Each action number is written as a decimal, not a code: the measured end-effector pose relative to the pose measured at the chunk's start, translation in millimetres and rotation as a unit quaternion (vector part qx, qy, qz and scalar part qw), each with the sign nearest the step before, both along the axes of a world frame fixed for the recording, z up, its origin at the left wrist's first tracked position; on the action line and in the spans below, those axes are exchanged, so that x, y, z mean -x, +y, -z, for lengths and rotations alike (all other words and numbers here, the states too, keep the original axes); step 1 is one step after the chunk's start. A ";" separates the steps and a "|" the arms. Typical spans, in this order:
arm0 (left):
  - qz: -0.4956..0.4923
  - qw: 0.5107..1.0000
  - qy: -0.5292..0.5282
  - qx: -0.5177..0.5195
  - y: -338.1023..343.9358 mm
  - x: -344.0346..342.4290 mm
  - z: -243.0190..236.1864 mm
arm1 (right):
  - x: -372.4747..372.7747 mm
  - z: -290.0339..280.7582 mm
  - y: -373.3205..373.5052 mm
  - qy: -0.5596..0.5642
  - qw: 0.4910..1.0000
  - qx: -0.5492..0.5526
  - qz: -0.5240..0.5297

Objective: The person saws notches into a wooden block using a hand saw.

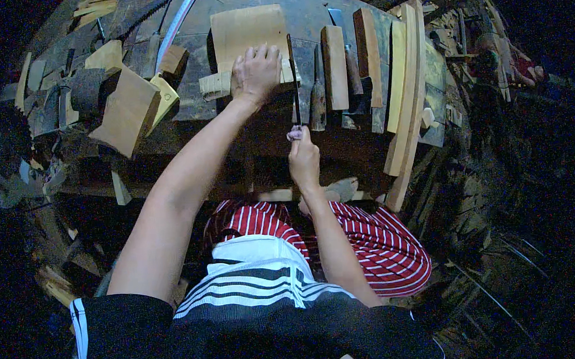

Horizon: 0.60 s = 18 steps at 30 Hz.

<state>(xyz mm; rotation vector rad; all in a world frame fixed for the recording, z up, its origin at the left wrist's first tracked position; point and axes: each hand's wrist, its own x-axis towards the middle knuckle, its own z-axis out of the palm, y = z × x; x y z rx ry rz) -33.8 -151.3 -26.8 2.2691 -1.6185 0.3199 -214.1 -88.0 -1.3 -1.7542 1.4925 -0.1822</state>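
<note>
A pale rectangular wooden board (249, 27) lies on the dark workbench (194, 110), with a light wooden strip (215, 86) across its near edge. My left hand (256, 76) presses down on both, palm down, its fingers stretched out over the board. In my right hand (304, 161) is a saw (295, 83), gripped at a handle with pinkish wrapping. Its thin dark blade points away from me along the board's right edge, by the strip's right end. Whether the teeth are inside the wood I cannot tell.
To the right lie a chisel-like tool (318, 101), a wooden block (335, 68) and long planks (405, 116) along the bench's end. At left are a cut wooden block (129, 109) and a try square with a yellow stock (164, 101). A toothed blade (144, 17) lies farther back.
</note>
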 end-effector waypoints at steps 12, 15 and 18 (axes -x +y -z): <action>-0.001 1.000 -0.018 -0.013 1.6 1.8 -10.4 | -0.6 -6.8 1.5 -0.062 0.997 0.054 0.003; -0.002 0.999 -0.031 -0.012 2.1 3.9 -10.1 | -2.4 -6.1 -2.6 -0.059 0.996 0.068 -0.008; -0.003 1.000 -0.012 0.001 4.1 3.9 -10.0 | -25.4 2.3 -34.8 -0.079 0.989 0.119 -0.035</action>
